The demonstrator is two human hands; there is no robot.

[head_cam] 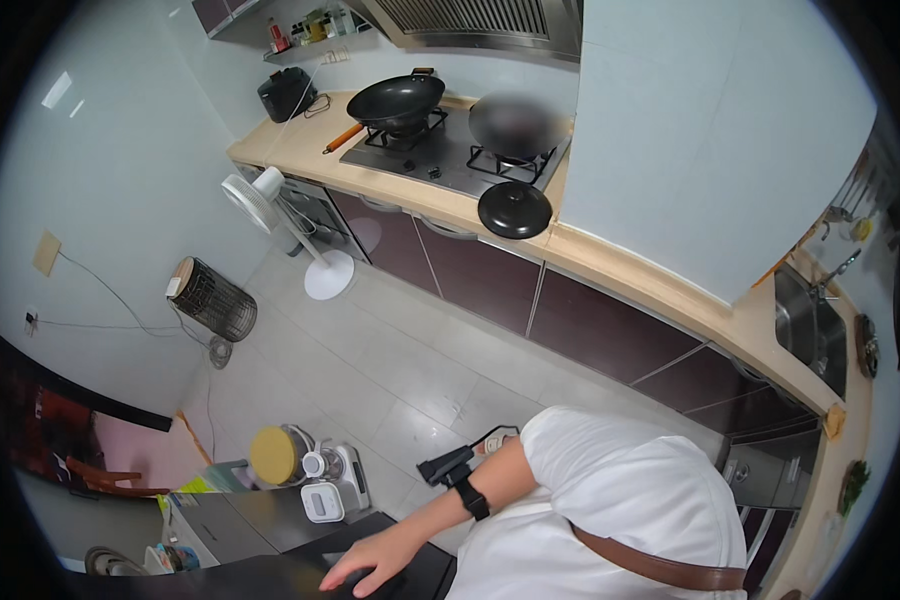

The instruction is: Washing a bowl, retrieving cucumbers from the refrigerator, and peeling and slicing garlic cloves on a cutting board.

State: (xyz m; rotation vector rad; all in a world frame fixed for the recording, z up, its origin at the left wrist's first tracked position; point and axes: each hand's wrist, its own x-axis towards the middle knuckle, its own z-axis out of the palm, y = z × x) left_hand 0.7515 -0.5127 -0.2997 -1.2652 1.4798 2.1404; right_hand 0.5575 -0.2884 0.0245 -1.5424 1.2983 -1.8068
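My right hand point(371, 559) is palm down at or just over a glossy black surface point(292, 574) at the bottom of the view. The fingers point left, the thumb stands apart, and I see nothing in the grip. Contact with the surface is hard to tell. A black strapped device point(454, 472) sits on the forearm below a white sleeve. Beyond the hand, on or beside a grey top point(255, 517), stand a white kitchen appliance point(352, 472), a small white box-like device point(322, 501) and a yellow-lidded container point(274, 455). My left hand is out of view.
Across the tiled floor point(412, 375), a wok point(395, 105) and a blurred pan point(514, 127) sit on the gas hob point(390, 161). A black lid point(515, 210) overhangs the counter edge. A white fan point(330, 274) and a wire-cage cylinder point(221, 300) with trailing cord stand on the floor.
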